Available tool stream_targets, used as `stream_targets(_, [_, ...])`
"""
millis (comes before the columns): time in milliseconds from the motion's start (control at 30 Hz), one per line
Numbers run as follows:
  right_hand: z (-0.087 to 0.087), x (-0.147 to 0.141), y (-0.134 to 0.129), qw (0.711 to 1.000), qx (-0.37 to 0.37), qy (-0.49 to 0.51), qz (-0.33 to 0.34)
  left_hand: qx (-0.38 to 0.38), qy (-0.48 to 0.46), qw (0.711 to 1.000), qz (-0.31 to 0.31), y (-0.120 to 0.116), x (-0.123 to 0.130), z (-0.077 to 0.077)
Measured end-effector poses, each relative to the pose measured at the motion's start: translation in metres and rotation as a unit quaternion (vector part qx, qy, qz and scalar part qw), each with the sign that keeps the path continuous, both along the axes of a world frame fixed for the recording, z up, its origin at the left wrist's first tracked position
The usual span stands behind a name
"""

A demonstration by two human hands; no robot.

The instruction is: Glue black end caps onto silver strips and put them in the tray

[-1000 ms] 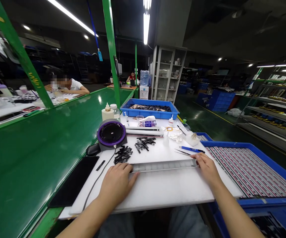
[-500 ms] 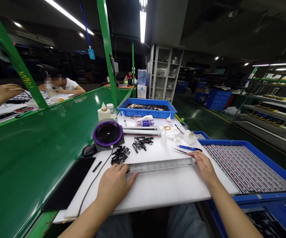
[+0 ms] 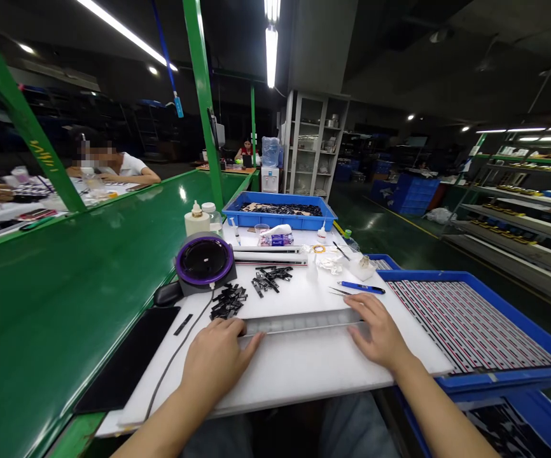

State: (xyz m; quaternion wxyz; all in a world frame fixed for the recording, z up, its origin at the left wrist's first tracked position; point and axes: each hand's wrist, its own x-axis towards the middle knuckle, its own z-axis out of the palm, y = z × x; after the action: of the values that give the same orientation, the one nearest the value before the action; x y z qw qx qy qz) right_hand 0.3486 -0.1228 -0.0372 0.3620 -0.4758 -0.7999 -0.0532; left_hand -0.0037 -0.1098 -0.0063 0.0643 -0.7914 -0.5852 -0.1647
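Observation:
A long, narrow, silver-grey metal strip (image 3: 304, 321) with a raised edge lies across the white work board (image 3: 304, 375). My left hand (image 3: 218, 356) is closed on its left end, the thumb along the near edge and the fingers over the far side. Around the right end, my right hand (image 3: 378, 331) has its fingers at the far edge and its thumb at the near edge. Thin pointed tweezers (image 3: 338, 291) lie just beyond my right fingertips, partly hidden by them. A blue pen-shaped tool (image 3: 362, 287) rests behind them. Small black pieces (image 3: 228, 301) are heaped beyond my left hand.
A round black device with a purple rim (image 3: 205, 259) stands at left, its cable crossing the board. Bottles (image 3: 196, 219) and a blue tray of black parts (image 3: 280, 219) are behind. At right, another blue tray (image 3: 466, 275) holds rows of striped strips. A co-worker (image 3: 132, 166) sits across the green partition.
My right hand has shifted left and inward along the strip, its thumb now at the near edge. My left hand keeps its hold. The whole view has shifted slightly.

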Motion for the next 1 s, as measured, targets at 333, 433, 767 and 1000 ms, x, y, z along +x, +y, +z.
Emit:
stream_targets(333, [-0.006, -0.006, 0.004, 0.996, 0.002, -0.086, -0.017, -0.006, 0.001, 1.000, -0.004, -0.001, 0.002, 0.000])
stream_targets(433, [-0.004, -0.009, 0.004, 0.997, -0.007, -0.081, -0.020, -0.014, 0.016, 1.000, 0.001, -0.004, 0.004, 0.000])
stream_targets(767, [0.002, -0.026, -0.013, 0.980, -0.054, 0.173, -0.076, 0.125, -0.246, 0.961, -0.007, -0.033, -0.006, 0.071])
stream_targets(1000, [0.024, -0.147, -0.050, 0.780, -0.234, 0.578, 0.059, -0.191, -0.484, 0.844, -0.130, -0.020, 0.076, 0.066])
